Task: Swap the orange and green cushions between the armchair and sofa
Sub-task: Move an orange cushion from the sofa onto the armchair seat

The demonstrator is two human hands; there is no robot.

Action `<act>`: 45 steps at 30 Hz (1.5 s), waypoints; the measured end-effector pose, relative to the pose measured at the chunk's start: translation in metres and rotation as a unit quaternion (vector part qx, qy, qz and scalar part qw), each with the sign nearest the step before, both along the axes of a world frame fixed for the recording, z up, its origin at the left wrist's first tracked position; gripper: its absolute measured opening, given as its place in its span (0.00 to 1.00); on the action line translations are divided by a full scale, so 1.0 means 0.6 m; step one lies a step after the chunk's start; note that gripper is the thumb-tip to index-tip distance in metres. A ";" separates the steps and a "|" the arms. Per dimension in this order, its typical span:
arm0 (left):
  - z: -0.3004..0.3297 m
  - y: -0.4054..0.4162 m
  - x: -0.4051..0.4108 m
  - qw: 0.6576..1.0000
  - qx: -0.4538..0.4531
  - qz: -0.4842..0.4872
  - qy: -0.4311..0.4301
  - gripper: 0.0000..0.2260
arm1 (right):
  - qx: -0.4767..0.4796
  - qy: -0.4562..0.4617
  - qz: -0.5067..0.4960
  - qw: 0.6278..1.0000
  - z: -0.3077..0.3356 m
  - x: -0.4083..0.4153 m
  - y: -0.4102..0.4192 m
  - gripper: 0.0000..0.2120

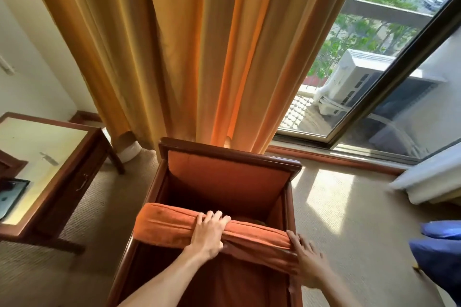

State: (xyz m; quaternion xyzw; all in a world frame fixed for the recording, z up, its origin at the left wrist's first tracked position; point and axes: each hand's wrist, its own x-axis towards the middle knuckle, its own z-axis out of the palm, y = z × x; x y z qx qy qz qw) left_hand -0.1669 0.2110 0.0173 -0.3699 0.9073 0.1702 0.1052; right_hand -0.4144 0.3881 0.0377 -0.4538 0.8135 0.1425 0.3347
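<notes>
Gripping the orange cushion (172, 227) with my left hand (208, 235), my open right hand (308, 260) touches it over the armchair (232, 157), by yellow curtains (187, 45) and carpet (349, 219).

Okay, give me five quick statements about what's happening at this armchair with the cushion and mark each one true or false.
1. Both hands are on the orange cushion. True: the left hand grips its top edge and the right hand is at its right end.
2. The cushion lies flat on the seat of the armchair. False: it is tipped up on edge, across the front of the chair.
3. A green cushion sits in the armchair. False: no green cushion is in view.
4. An orange curtain hangs behind the armchair. True.
5. The side table stands to the right of the armchair. False: it stands to the left.
</notes>
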 end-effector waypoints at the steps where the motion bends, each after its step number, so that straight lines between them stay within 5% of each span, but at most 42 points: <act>1: 0.002 -0.001 -0.002 1.000 0.002 0.001 0.000 0.29 | -0.049 -0.042 -0.036 0.997 -0.019 0.003 0.022 0.61; 5: 0.019 -0.020 0.018 0.999 0.016 0.016 0.032 0.26 | -0.272 -0.085 -0.058 0.957 -0.057 0.005 0.033 0.47; 11: 0.080 -0.064 0.100 0.992 0.061 0.046 0.104 0.29 | -0.328 -0.033 0.034 0.944 0.110 0.053 -0.036 0.23; 15: 0.154 -0.079 0.117 0.988 0.128 0.040 0.070 0.46 | -0.416 -0.060 0.083 0.904 0.245 0.128 -0.097 0.21; 17: 0.207 -0.057 0.100 0.979 0.146 0.009 0.139 0.56 | -0.438 -0.083 0.112 0.888 0.315 0.168 -0.135 0.20; 21: 0.250 -0.042 0.083 0.937 0.133 0.049 0.318 0.57 | -0.431 -0.127 0.094 0.888 0.373 0.219 -0.210 0.27; 24: 0.169 -0.059 0.110 0.934 0.183 0.081 0.297 0.53 | -0.365 -0.109 0.133 0.915 0.297 0.250 -0.234 0.37; 28: 0.043 -0.060 0.178 0.915 0.207 0.118 0.327 0.35 | -0.246 -0.071 0.149 0.955 0.163 0.264 -0.207 0.59; 33: 0.025 -0.110 0.286 0.913 0.181 0.185 0.315 0.23 | -0.220 0.045 0.190 0.956 0.145 0.166 -0.134 0.56; 42: 0.108 -0.144 0.211 0.931 0.324 0.123 0.116 0.56 | -0.156 0.041 0.033 0.986 0.141 0.068 -0.062 0.58; 45: 0.178 -0.102 0.140 0.955 0.254 0.130 0.081 0.65 | -0.171 0.029 0.035 0.984 0.130 0.063 -0.044 0.57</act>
